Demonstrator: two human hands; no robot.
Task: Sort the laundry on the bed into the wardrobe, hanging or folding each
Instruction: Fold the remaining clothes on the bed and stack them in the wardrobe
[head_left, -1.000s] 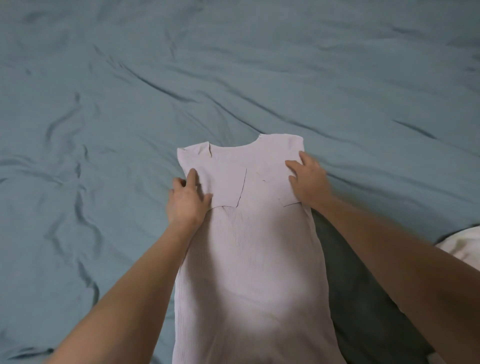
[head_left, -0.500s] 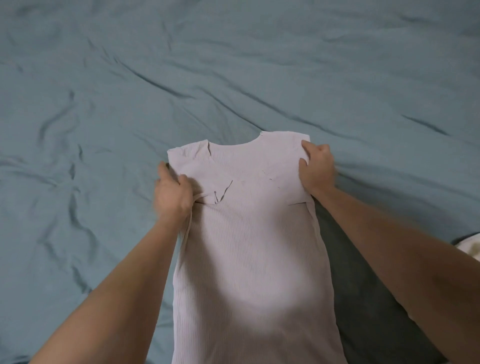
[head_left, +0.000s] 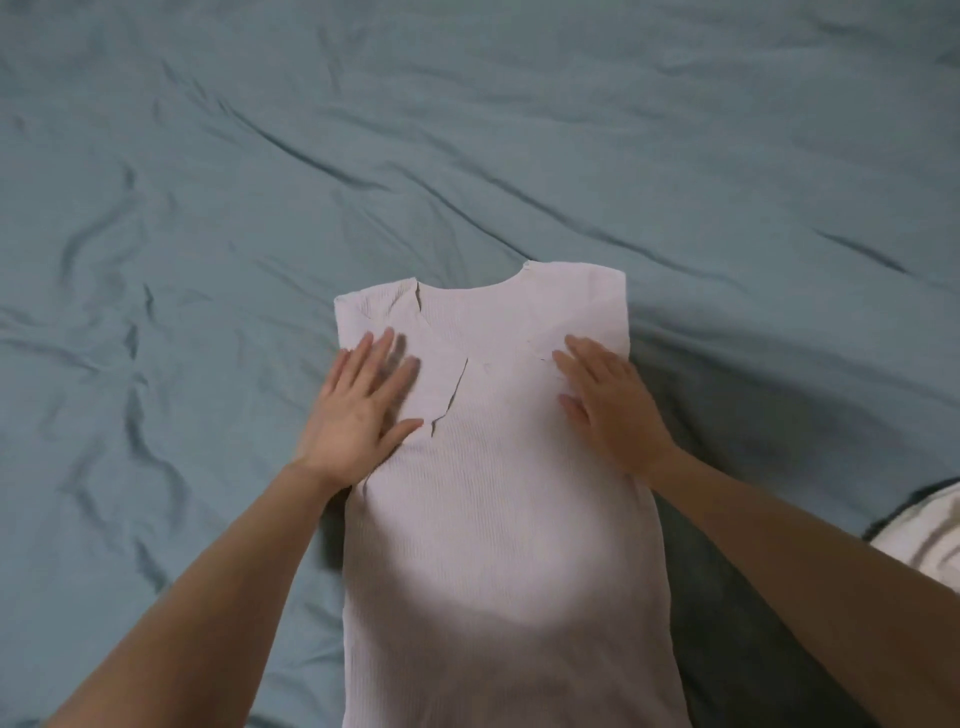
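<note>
Head view: two hands flat on a pale ribbed top.
Left hand (head_left: 363, 410) and right hand (head_left: 608, 405), fingers spread wide, press the top (head_left: 498, 519) against the teal bed (head_left: 208, 208).

Both bare forearms are extended forward. The left hand (head_left: 363, 410) is laid flat, palm down, fingers straight and slightly spread, their tips blurred. The right hand (head_left: 613, 410) is likewise held flat, fingers straight.
</note>
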